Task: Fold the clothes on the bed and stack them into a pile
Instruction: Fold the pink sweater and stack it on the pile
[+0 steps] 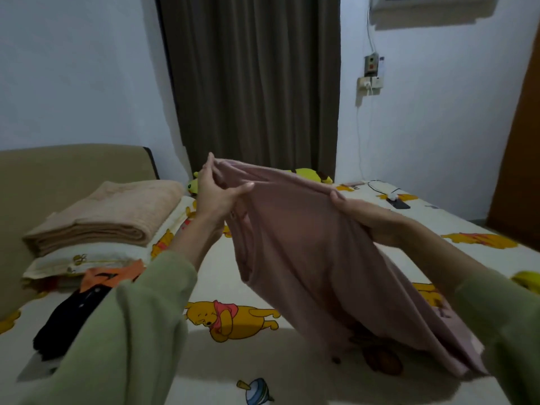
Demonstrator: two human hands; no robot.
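Holding a pink shirt [306, 258] up over the bed [222, 363], we note both hands engaged: the left hand [216, 194] pinches one top corner between thumb and fingers, the right hand [371, 220] grasps the opposite edge with fingers curled under the cloth. The lower hem sags and touches the sheet. Risks from here, in our judgement — the thin pinch on the left could slip and drop that corner, and the trailing hem may bunch as the shirt is laid down, spoiling the fold. A black garment [73, 314] lies unfolded at the left, near the stacked blanket [111, 214] — still to do
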